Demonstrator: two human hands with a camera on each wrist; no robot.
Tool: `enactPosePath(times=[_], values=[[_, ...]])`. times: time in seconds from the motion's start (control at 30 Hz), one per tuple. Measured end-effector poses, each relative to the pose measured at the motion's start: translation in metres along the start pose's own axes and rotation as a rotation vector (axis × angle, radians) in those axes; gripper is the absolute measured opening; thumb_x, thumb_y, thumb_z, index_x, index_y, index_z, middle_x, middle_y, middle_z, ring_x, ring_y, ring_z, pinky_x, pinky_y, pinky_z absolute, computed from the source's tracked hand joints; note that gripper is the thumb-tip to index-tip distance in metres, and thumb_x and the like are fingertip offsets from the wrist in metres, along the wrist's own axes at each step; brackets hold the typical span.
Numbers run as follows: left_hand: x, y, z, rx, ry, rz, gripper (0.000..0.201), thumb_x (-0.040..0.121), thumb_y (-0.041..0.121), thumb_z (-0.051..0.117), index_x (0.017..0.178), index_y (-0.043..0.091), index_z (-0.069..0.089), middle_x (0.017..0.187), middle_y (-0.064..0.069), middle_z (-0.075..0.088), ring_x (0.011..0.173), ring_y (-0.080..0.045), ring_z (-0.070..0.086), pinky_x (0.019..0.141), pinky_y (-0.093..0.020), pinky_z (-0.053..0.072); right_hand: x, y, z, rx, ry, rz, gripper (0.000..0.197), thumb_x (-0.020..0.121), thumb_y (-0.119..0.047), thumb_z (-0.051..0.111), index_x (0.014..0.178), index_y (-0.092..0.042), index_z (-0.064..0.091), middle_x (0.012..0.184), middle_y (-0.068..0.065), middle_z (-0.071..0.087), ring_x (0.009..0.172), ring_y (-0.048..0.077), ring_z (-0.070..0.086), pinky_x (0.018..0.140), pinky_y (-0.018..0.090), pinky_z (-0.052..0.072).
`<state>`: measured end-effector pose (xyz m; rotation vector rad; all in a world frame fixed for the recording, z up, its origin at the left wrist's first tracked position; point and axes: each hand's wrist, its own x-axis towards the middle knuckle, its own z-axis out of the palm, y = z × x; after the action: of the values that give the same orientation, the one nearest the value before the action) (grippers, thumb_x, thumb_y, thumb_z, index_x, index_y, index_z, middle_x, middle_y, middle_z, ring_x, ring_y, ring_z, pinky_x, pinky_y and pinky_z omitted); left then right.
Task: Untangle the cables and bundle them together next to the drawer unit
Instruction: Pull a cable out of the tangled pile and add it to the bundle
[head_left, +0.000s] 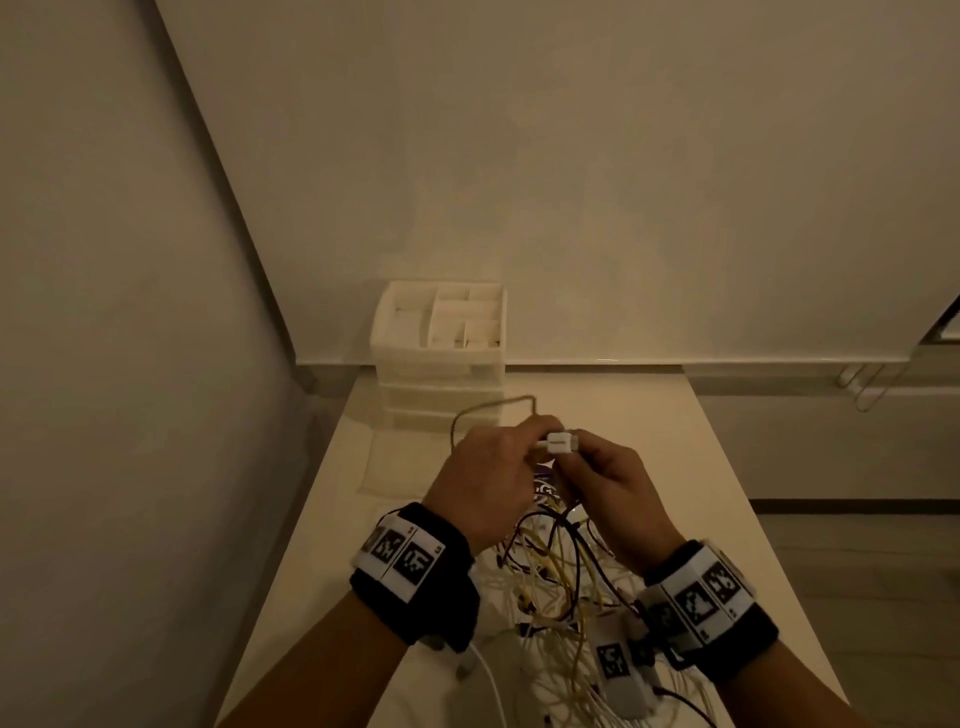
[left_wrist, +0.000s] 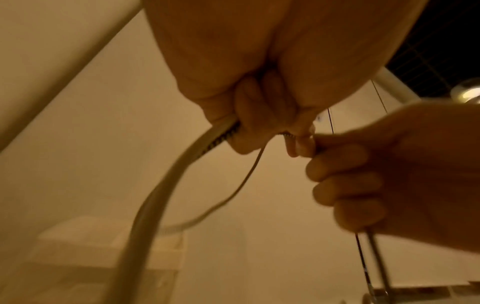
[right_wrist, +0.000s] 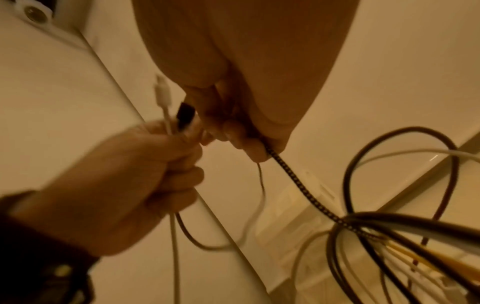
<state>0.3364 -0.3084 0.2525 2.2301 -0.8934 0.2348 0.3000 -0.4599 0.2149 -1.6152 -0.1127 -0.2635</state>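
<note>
A tangle of white, yellow and dark cables lies on the white table below my raised hands. My left hand grips cable ends, with a white plug sticking out between the two hands. From it a thin loop of cable arches toward the drawer unit. In the right wrist view the left hand holds a white connector and a dark plug. My right hand pinches a braided black-and-white cable that runs down to the bundle.
The white drawer unit stands at the table's back left corner, against the wall, with open compartments on top. A flat white pad lies in front of it. Small grey tagged devices sit among the cables near my right wrist.
</note>
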Motion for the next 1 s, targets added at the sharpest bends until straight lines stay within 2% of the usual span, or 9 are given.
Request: enactPosePath(times=[0.07, 0.13, 0.17, 0.37, 0.53, 0.67, 0.73, 0.87, 1.0], values=[[0.003, -0.002, 0.0, 0.003, 0.083, -0.048, 0.01, 0.092, 0.01, 0.053, 0.097, 0.016, 0.058, 0.073, 0.002, 0.066, 0.066, -0.014, 0.06, 0.061, -0.035, 0.051, -0.003, -0.006, -0.001, 0.022, -0.007, -0.004, 0.023, 0.098, -0.018, 0.05, 0.099, -0.013, 0.072, 0.062, 0.004, 0.052, 0.06, 0.02, 0.042, 0.059, 0.033, 0.037], [0.007, 0.002, -0.004, -0.014, 0.179, -0.041, 0.002, 0.093, 0.011, 0.059, 0.091, 0.011, 0.058, 0.061, 0.016, 0.053, 0.064, -0.004, 0.057, 0.056, -0.007, 0.04, -0.009, -0.007, 0.0, 0.032, -0.021, -0.012, 0.025, 0.1, -0.012, 0.046, 0.101, -0.013, 0.071, 0.064, 0.004, 0.055, 0.06, 0.02, 0.047, 0.061, 0.029, 0.042], [0.008, 0.005, -0.007, -0.014, 0.235, -0.035, 0.005, 0.092, 0.012, 0.061, 0.089, 0.009, 0.059, 0.058, 0.019, 0.046, 0.061, -0.001, 0.053, 0.054, -0.003, 0.034, -0.013, -0.005, 0.003, 0.031, -0.031, -0.008, 0.025, 0.101, -0.011, 0.045, 0.1, -0.011, 0.07, 0.064, 0.005, 0.055, 0.06, 0.019, 0.048, 0.061, 0.029, 0.043], [0.021, 0.013, -0.039, -0.106, 0.523, -0.025, 0.018, 0.094, 0.019, 0.056, 0.09, 0.003, 0.063, 0.06, 0.021, 0.046, 0.054, 0.011, 0.051, 0.049, -0.002, 0.032, -0.03, 0.033, 0.01, -0.131, -0.085, 0.035, 0.025, 0.102, -0.009, 0.042, 0.089, -0.012, 0.063, 0.065, 0.002, 0.054, 0.06, 0.013, 0.049, 0.06, 0.025, 0.044], [0.028, 0.006, -0.083, -0.09, 0.771, -0.089, 0.021, 0.096, 0.022, 0.056, 0.09, 0.003, 0.064, 0.068, 0.014, 0.055, 0.061, 0.005, 0.051, 0.058, 0.0, 0.034, -0.041, 0.066, 0.004, -0.235, -0.05, 0.123, 0.026, 0.101, -0.009, 0.043, 0.085, -0.016, 0.061, 0.061, -0.008, 0.054, 0.056, 0.007, 0.047, 0.058, 0.027, 0.042], [0.015, 0.016, -0.084, -0.131, 0.668, -0.109, 0.027, 0.094, 0.018, 0.059, 0.121, 0.012, 0.062, 0.071, 0.021, 0.051, 0.054, 0.011, 0.048, 0.057, -0.001, 0.034, -0.036, 0.058, 0.004, -0.129, 0.083, 0.159, 0.026, 0.101, -0.006, 0.042, 0.084, -0.008, 0.062, 0.055, -0.005, 0.047, 0.053, 0.015, 0.043, 0.054, 0.033, 0.04], [0.005, 0.021, -0.075, -0.109, 0.603, -0.033, 0.039, 0.093, 0.014, 0.06, 0.132, 0.015, 0.055, 0.066, 0.021, 0.049, 0.046, 0.007, 0.045, 0.047, -0.002, 0.032, -0.032, 0.047, 0.004, -0.065, 0.09, 0.154, 0.026, 0.101, -0.007, 0.043, 0.085, -0.007, 0.063, 0.057, -0.003, 0.045, 0.054, 0.017, 0.04, 0.053, 0.031, 0.038], [-0.006, 0.02, -0.05, -0.106, 0.188, 0.081, 0.036, 0.092, 0.012, 0.061, 0.126, 0.026, 0.061, 0.09, 0.002, 0.074, 0.051, 0.007, 0.053, 0.051, -0.007, 0.043, -0.023, 0.016, 0.005, 0.118, -0.008, 0.149, 0.027, 0.099, -0.01, 0.048, 0.077, -0.007, 0.065, 0.062, -0.003, 0.048, 0.054, 0.013, 0.035, 0.054, 0.029, 0.029], [-0.009, 0.014, -0.024, -0.043, -0.02, -0.002, 0.019, 0.092, 0.017, 0.053, 0.107, 0.019, 0.065, 0.072, 0.001, 0.064, 0.058, -0.004, 0.054, 0.057, -0.022, 0.044, -0.012, -0.009, 0.006, 0.198, -0.104, 0.095, 0.024, 0.087, -0.015, 0.052, 0.078, -0.005, 0.071, 0.062, 0.004, 0.049, 0.055, 0.014, 0.035, 0.054, 0.027, 0.028]])
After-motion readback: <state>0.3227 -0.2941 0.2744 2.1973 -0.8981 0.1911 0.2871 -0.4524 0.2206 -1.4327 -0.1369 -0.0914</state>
